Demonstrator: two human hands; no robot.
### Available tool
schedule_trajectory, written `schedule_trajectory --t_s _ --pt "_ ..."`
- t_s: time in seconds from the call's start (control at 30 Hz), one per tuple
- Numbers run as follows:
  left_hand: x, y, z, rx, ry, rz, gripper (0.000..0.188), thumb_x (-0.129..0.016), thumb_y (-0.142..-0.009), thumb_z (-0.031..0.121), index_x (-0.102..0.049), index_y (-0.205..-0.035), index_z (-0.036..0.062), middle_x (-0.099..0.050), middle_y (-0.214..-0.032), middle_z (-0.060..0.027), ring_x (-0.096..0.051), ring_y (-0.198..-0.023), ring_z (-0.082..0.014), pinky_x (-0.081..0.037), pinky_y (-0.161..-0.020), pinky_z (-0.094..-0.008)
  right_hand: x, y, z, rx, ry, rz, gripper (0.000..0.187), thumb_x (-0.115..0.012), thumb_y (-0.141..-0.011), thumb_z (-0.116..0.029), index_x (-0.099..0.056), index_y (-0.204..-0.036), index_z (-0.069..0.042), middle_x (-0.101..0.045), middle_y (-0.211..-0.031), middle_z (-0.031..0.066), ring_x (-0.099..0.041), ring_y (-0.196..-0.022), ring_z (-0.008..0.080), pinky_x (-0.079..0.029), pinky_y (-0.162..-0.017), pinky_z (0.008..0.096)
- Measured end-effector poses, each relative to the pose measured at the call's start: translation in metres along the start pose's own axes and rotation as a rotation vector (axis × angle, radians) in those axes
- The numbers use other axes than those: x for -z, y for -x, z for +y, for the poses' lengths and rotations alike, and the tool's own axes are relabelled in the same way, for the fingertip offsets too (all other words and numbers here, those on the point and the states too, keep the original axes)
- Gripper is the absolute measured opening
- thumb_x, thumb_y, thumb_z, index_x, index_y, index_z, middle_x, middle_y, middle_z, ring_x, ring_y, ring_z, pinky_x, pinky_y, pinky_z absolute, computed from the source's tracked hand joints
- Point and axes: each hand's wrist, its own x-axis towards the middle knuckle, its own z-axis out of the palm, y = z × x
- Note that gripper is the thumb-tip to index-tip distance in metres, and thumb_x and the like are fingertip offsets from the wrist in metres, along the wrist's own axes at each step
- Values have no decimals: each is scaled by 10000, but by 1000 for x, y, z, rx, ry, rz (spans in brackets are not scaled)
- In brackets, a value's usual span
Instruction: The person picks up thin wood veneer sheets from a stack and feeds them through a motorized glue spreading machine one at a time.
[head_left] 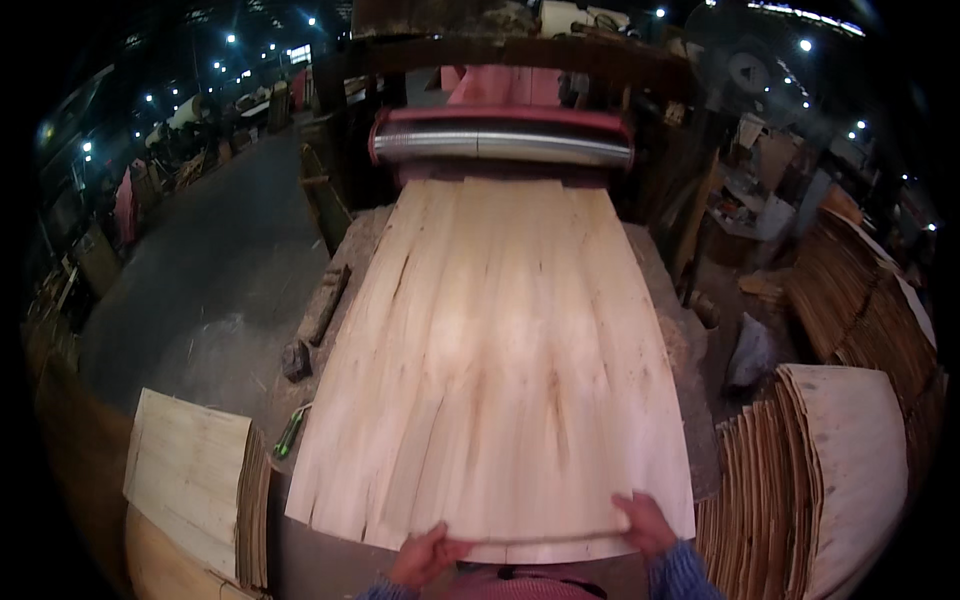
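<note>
The upper wood sheet (520, 490) is pale cream to light tan, thin and roughly rectangular, with a lengthwise grain and two darker brown streaks running away from the person. It lies over the near part of a larger wood sheet (340, 430), its near edge a little short of the larger sheet's near edge and its left edge slanting inward with distance; its far end blends into the wood below, so I cannot tell exactly where it stops. The left hand (428, 558) grasps its near edge close to the left corner, and the right hand (648, 525) has its fingers closed on the right corner. Blue knit sleeves (682, 572) cover the forearms. The larger sheet, marked with dark thin cracks on the left, spreads along a dusty grey worktop (700, 410) toward a shiny metal roller (500, 146) under a red cover. On the worktop's left side lie a green-handled tool (290, 432) and a dark block (296, 361). Stacked sheets stand at both sides, a left stack (190, 455) and a thicker right stack (858, 440).
</note>
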Motion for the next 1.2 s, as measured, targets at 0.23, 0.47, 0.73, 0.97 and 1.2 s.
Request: schedule_trajectory --t_s 0.23,0.47,0.73,0.97,1.2 --pt "36 17 -14 20 154 10 234 -509 -1009 263 -580 -1027 41 -690 -972 -135 -690 -879 -237 -565 -697 -344 2 -190 -61 22 -151 55 290 -590 -955 -181 -570 -1202 -31 -636 -1119 90 -625 -1001 245 -529 -859 463" --pt "54 26 -63 -213 150 354 226 -569 -977 280 -587 -995 56 -664 -887 -86 -681 -793 -213 -556 -630 -345 7 -363 -99 -11 -110 126 330 -644 -900 -173 -582 -1140 45 -655 -1002 122 -659 -799 244 -557 -643 443" --pt "0 33 -50 -341 68 816 130 -571 -956 182 -605 -926 60 -646 -805 -63 -674 -696 -183 -546 -527 -298 -5 -373 -103 532 862 496 412 -633 -872 -189 -567 -1251 -40 -627 -1209 191 -577 -1112 412 -459 -952 482" --pt "47 49 -61 -218 404 542 216 -552 -993 226 -601 -1077 32 -682 -1051 -119 -671 -1011 -273 -587 -773 -310 -43 -142 -12 606 1204 289 443 -589 -903 -141 -532 -1329 -34 -472 -1439 176 -367 -1378 363 -276 -1132 474" --pt "44 56 -42 -129 347 320 249 -534 -1006 235 -604 -1169 60 -693 -1101 -75 -671 -1017 -207 -560 -830 -343 -45 12 39 485 1188 308 461 -592 -892 -124 -526 -1336 -21 -457 -1447 200 -362 -1379 393 -275 -1133 493"
